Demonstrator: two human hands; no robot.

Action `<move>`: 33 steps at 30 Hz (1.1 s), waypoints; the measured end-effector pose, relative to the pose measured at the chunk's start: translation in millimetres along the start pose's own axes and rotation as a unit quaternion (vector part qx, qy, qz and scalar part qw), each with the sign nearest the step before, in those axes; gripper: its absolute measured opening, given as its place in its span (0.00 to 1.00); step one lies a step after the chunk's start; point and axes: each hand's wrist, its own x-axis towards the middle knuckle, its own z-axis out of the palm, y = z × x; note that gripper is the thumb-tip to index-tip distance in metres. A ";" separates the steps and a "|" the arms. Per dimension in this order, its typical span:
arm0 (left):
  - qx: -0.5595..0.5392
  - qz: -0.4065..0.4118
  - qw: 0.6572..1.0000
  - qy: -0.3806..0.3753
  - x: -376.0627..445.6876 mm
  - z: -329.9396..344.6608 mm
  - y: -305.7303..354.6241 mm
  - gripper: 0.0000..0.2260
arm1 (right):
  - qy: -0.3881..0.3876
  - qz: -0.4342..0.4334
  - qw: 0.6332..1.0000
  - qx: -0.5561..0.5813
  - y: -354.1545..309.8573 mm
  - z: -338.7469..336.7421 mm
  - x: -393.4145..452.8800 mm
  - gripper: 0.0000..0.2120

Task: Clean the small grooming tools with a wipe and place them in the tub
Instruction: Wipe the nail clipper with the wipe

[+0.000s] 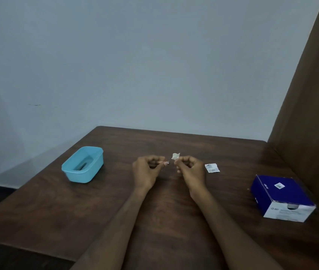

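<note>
From the head camera we look down at our two hands, held close together over the middle of the brown wooden surface [166,211]. Our left hand [147,170] has its fingers curled, and they pinch a small grooming tool [166,162]; only its shiny tip pokes out, so we cannot tell what kind of tool it is. Our right hand [190,170] has its fingers curled too, and they pinch a little white wipe [175,156] that sticks up above them. The tip of the tool is just beside the wipe, and we cannot tell if they touch. We think we are in the cleaning step, with this tool about to be rubbed or being rubbed. Next we would need to slide the wipe along the tool with a soft, steady rub, then carry the tool over to the left. The blue tub [94,168] sits there, well apart from our hands, and something dark lies inside it, maybe a tool that is done. Just beside our right hand lies a torn little packet [212,168]. Near the right edge sits a blue and white box [283,197]. Behind the surface is a plain pale wall [135,65], and on the right stands a tall brown panel [310,104]
</note>
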 end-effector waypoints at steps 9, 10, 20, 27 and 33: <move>-0.165 -0.134 0.977 0.027 -34.5 -50.8 15.9 0.13 | -0.031 -0.080 0.979 -0.187 -10.7 -3.2 -26.1 0.08; -0.167 -0.139 0.975 0.048 -35.3 -65.5 19.1 0.12 | -0.023 -0.059 0.982 -0.180 -11.8 -0.4 -28.3 0.09; 0.061 -0.119 0.954 0.267 -19.0 -206.0 30.8 0.06 | -0.070 0.036 0.996 -0.042 -39.3 140.5 -96.3 0.07; 0.241 -0.171 0.917 0.270 1.8 -240.1 2.1 0.03 | -0.011 -0.003 0.998 -0.061 -37.3 164.9 -119.5 0.06; 0.357 -0.182 0.902 0.159 26.1 -222.1 -11.4 0.14 | -0.019 0.004 1.000 -0.010 -25.3 161.3 -111.4 0.07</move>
